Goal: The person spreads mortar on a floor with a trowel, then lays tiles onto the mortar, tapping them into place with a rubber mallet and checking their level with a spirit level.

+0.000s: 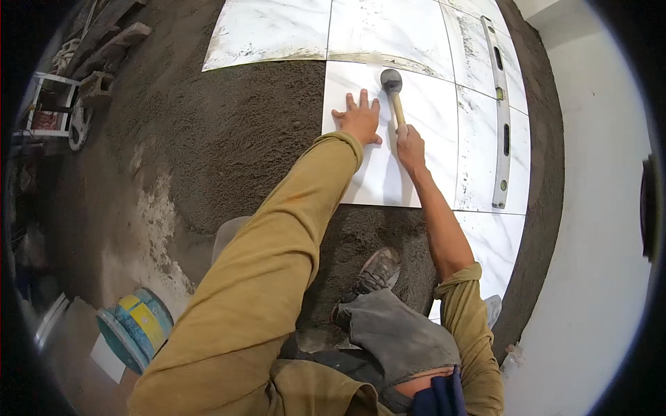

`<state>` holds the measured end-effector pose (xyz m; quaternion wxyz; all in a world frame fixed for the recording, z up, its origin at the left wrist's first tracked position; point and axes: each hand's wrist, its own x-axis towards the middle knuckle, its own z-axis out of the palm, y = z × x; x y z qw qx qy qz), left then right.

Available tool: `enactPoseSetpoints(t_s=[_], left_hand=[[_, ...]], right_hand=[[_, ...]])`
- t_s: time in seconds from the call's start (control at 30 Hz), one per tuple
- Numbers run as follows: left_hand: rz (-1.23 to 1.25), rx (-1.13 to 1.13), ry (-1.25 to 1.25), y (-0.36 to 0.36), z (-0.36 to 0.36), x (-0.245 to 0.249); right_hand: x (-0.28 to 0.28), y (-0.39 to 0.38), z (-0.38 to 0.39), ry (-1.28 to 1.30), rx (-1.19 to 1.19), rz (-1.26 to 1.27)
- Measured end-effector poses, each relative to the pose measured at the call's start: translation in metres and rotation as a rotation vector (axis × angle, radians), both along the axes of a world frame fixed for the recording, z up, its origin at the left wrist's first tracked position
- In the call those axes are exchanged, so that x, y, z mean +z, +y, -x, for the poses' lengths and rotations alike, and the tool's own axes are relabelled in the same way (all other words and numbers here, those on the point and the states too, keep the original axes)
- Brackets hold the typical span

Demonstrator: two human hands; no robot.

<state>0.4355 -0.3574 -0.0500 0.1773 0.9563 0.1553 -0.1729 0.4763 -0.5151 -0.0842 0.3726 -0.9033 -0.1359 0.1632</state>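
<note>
My left hand [360, 123] lies on a white marble-look floor tile [430, 166], its fingers spread near the tile's left edge. My right hand [411, 147] is wrapped round the wooden handle of a rubber mallet [390, 81]. The mallet's dark head is over the upper part of the same tile, close to the joint with the tile above. Along its upper and right sides this tile meets other laid tiles [388, 31]. Its left and lower edges border dark, grainy mortar [243, 132].
A spirit level [500, 125] lies along the right-hand tiles, near a white wall [600, 139]. My shoe [378, 270] rests on mortar below the tile. At lower left is a teal bucket [135, 329]; a brick [96, 87] and a white metal frame [52, 104] are at far left.
</note>
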Motion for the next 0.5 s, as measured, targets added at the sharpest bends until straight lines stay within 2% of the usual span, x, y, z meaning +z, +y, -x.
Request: enactPoseSetpoints(t_s=[0.17,0.23,0.33,0.37,0.5], left_hand=[[0.016,-0.005,-0.063,0.001,0.004,0.002],[0.017,-0.01,-0.09,0.0,0.009,-0.002],[0.017,-0.009,-0.209,-0.001,0.016,-0.012],[0.007,-0.005,-0.202,-0.001,0.015,-0.013],[-0.021,-0.016,-0.223,0.002,0.014,-0.021]], right_hand=[[-0.003,0.01,-0.002,-0.012,-0.019,-0.019],[-0.014,0.013,-0.014,-0.191,0.2,0.023],[-0.012,0.029,-0.009,-0.076,0.143,-0.034],[-0.018,0.03,-0.013,-0.41,0.417,0.051],[-0.037,0.032,-0.02,-0.391,0.429,0.157]])
